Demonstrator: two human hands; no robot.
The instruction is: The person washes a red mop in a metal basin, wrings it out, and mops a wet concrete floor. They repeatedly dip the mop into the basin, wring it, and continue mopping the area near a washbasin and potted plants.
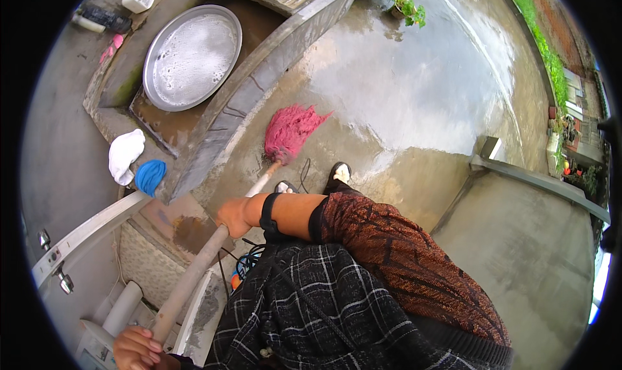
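A string mop with a pink head point(294, 129) rests on the wet concrete floor, just ahead of my feet. Its pale pole point(189, 270) runs back from the head toward the lower left. My right hand point(236, 217) is wrapped around the middle of that pole, with the arm reaching across my body. Farther up, near the pole's upper end, my left hand point(138, 348) grips it too; the frame's lower edge is close by. The dark apron point(311, 297) with a white check covers my front.
Left, a concrete basin wall point(272, 64) encloses a large metal pan point(194, 56) of sudsy liquid. A white cloth point(125, 156) and a blue cloth point(151, 176) lie on its corner. Dark cables point(250, 256) hang by my apron. A raised slab point(525, 253) is right; potted plants point(408, 13) stand ahead.
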